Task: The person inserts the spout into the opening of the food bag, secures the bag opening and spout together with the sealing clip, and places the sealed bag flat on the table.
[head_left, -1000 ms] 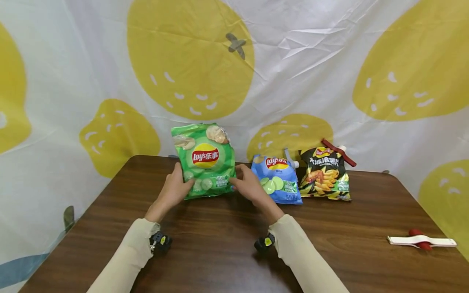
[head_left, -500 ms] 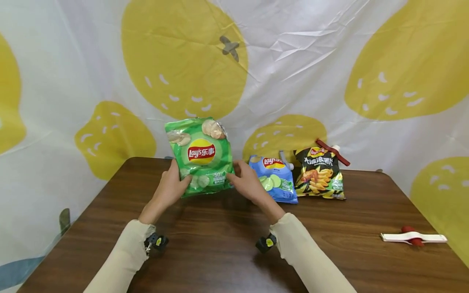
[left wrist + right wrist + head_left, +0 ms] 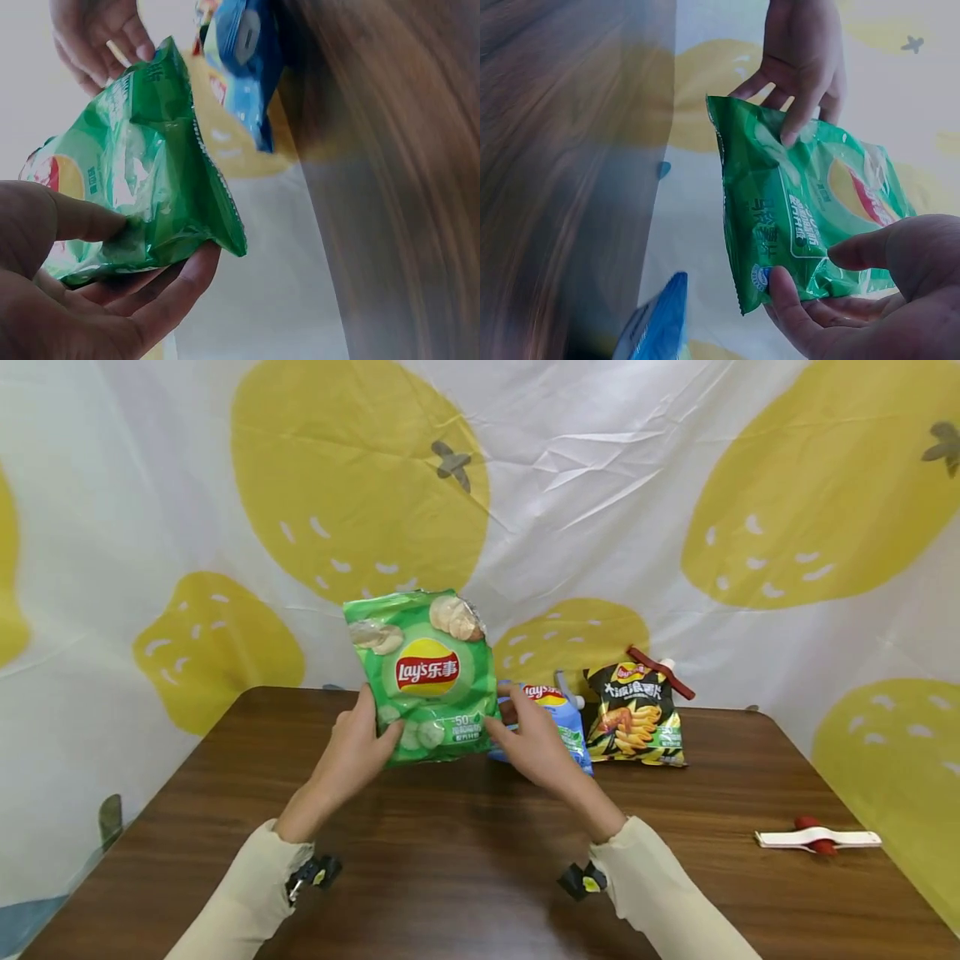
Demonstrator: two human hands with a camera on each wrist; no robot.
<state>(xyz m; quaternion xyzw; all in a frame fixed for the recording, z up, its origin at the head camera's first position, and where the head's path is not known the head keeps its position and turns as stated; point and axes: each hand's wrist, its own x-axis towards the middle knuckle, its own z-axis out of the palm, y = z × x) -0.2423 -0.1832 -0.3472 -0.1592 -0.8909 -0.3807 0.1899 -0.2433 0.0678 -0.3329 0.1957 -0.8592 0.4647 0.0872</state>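
A green Lay's chip bag (image 3: 427, 672) is held upright, slightly tilted, above the back of the table in the head view. Its top right corner looks crumpled, with a silvery edge. My left hand (image 3: 352, 743) grips the lower left side, thumb on the front and fingers behind, as the left wrist view confirms. With the thumb in front, my right hand (image 3: 536, 739) pinches the lower right edge; in the right wrist view its fingers (image 3: 795, 311) lie around the bag's lower corner. Behind the right hand stands a blue Lay's bag (image 3: 573, 735), partly hidden.
A black Lay's bag (image 3: 637, 718) with a red clip (image 3: 660, 672) across its top stands right of the blue one. Near the table's right side lies a white clip (image 3: 840, 838) over a red one (image 3: 806, 822). A lemon-print cloth (image 3: 585, 510) hangs behind the table (image 3: 450, 877).
Both hands have lifted the green bag somewhat and brought it to the right, so it now stands closer to the blue bag. The head view has turned a little to the right.
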